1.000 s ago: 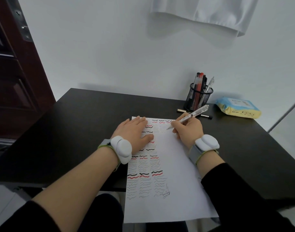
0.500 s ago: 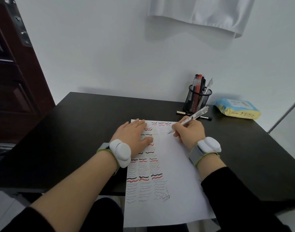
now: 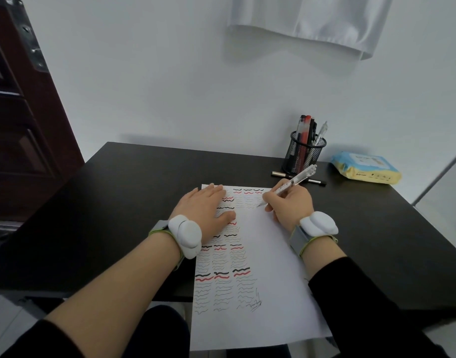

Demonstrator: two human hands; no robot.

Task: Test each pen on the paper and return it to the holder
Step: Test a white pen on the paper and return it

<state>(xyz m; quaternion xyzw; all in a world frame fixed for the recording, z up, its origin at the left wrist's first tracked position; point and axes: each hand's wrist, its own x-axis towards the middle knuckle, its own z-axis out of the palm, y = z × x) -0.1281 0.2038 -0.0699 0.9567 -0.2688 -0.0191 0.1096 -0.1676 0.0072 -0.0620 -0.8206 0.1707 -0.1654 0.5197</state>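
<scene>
Clear plastic, the pen (image 3: 291, 183) is pinched in the curled fingers (image 3: 269, 196) of the right hand (image 3: 290, 205), tip down on the paper (image 3: 273, 267) toward 8 o'clock and cap end raised toward 2 o'clock, while the left hand (image 3: 203, 205) lies flat with straight fingers pinning the sheet. Rows of squiggles already fill the page's left half, so testing looks well along, with this pen and the loose one (image 3: 281, 174) on the dark surface (image 3: 118, 202) at 1 o'clock still due back in the mesh holder (image 3: 303, 153).
</scene>
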